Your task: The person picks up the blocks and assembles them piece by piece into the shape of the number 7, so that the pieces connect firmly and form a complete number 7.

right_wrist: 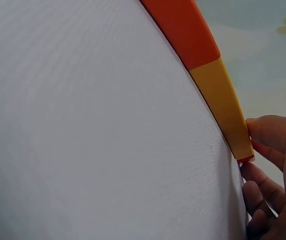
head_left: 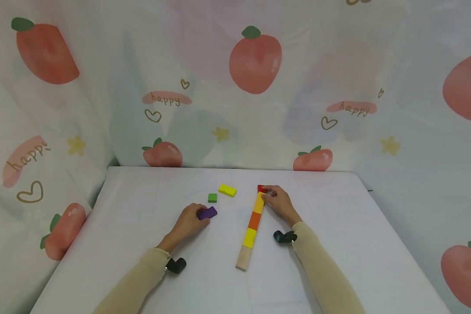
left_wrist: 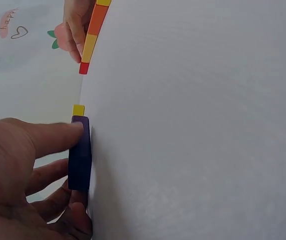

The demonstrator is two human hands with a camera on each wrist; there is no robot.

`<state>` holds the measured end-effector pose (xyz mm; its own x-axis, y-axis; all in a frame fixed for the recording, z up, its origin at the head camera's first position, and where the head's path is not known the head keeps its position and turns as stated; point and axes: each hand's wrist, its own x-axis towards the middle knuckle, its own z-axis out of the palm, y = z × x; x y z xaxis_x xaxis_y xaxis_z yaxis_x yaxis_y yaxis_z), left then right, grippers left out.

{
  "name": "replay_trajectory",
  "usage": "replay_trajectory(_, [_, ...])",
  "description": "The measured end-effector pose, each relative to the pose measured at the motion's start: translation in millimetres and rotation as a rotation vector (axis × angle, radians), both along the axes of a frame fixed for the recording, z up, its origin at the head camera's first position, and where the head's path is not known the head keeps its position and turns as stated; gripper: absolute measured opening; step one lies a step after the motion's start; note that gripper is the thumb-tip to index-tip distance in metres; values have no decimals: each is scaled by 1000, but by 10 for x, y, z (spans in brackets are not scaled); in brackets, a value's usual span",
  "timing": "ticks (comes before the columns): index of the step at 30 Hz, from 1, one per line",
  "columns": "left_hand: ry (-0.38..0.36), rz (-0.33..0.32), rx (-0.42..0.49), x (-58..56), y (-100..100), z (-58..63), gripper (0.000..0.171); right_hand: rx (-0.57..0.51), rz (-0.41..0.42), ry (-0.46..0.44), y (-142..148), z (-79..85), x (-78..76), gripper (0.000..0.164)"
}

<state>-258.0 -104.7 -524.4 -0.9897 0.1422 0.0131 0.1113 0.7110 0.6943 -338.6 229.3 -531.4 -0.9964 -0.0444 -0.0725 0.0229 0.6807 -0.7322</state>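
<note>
A purple block [head_left: 207, 213] is pinched between the thumb and fingers of my left hand [head_left: 189, 220], low over the table; the left wrist view shows the thumb on one face. My right hand [head_left: 279, 203] is at the far end of a row of blocks. Its curled fingers grip around the small red block [head_left: 261, 189], partly hidden by them, and the thumb lies along the side of the amber block [head_left: 258, 203]. Nearer me, the row continues with an orange block [head_left: 254, 221], a yellow block [head_left: 249, 238] and a plain wooden block [head_left: 244, 258], end to end.
Just beyond my left hand lie a green block [head_left: 212, 198] and a loose yellow block [head_left: 227, 190]. A white cloth covers the table [head_left: 318, 192]. Behind its far edge hangs a fruit-printed curtain [head_left: 204, 52], which also runs along both sides.
</note>
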Motion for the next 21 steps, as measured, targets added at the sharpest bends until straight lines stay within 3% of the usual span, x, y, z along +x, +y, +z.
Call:
replay_trajectory(7, [55,-8,-35,28,15,7,37,-4,2,8,4,6,16,42])
replay_trajectory(21, [69,7,-7,68,37,99,37,-4,-1,3,-2,16,20,42])
